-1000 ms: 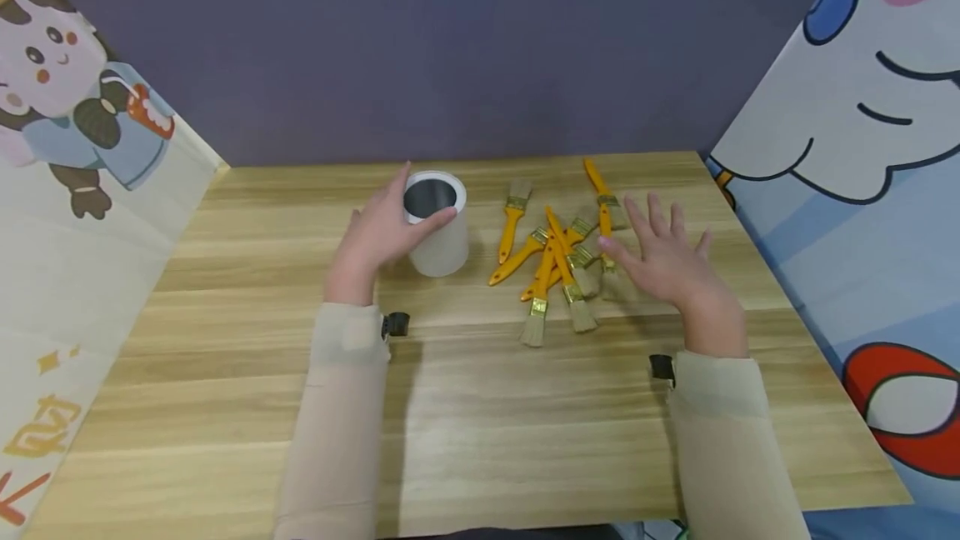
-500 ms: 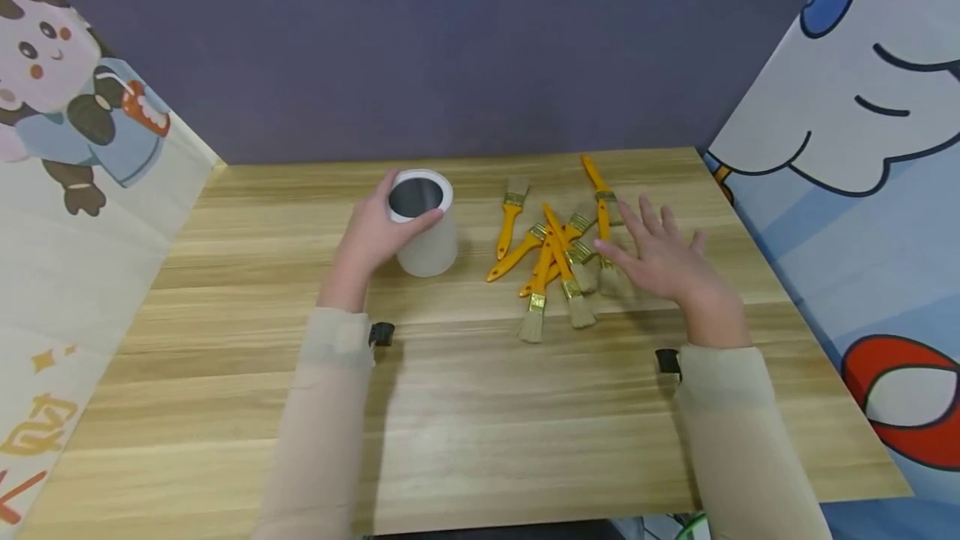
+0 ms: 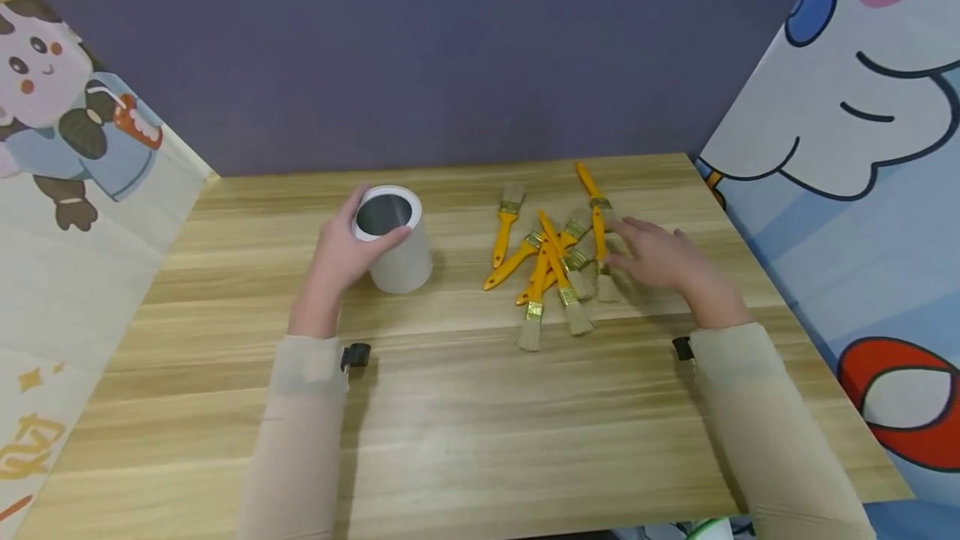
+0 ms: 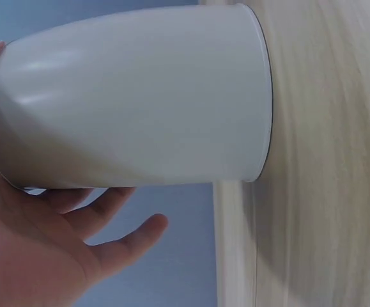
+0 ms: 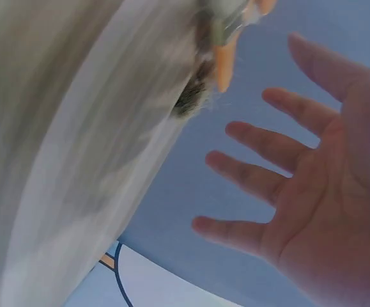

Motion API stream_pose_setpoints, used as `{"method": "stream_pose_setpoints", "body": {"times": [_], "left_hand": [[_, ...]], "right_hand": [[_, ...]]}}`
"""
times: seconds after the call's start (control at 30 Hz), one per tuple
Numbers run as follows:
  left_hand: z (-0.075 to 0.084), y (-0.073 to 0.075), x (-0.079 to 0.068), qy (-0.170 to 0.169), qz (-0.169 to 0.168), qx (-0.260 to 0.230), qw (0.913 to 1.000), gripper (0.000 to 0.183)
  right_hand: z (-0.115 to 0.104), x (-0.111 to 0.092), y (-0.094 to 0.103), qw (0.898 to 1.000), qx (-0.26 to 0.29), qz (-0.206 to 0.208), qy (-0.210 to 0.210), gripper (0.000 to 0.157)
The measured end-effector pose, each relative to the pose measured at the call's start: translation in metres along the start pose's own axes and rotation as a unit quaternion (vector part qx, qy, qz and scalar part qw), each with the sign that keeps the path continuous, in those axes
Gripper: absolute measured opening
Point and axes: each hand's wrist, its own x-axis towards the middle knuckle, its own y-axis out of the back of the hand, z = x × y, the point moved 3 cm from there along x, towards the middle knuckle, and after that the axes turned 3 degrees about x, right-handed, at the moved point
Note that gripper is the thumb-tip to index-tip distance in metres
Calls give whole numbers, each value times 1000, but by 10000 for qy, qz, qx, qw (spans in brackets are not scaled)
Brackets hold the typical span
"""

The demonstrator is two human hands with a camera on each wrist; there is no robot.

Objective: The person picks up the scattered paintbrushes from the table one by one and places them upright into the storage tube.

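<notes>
The wood-grain surface (image 3: 465, 440) spreads before you. On it, left of centre, the white container (image 3: 405, 261) stands mouth up, your left hand (image 3: 341, 248) clamped at its rim. Your right hand (image 3: 656, 257), fingers apart, holds nothing beside the overlapping yellow-handled paintbrushes (image 3: 554, 249).

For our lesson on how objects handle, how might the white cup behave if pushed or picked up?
The cup may be slippery, since it looks smooth and glossy. Knocked over, it would probably roll, being round-sided. It could be light for its size, as it is open-topped and looks hollow, though its material is unclear.
</notes>
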Motion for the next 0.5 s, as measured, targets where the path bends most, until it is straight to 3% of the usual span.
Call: {"method": "stream_pose_setpoints", "body": {"times": [0.23,0.4,0.5], "left_hand": [[3,2,0,36,-116,81,9999,104],[4,5,0,55,-173,191,9997,105],[4,5,0,29,-184,248,9995,106]], "right_hand": [[7,19,5,9989,403,-78,227,64],[6,32,3,9994,125,-54,317,59],[9,39,0,9999,25,-29,153,56]]}}
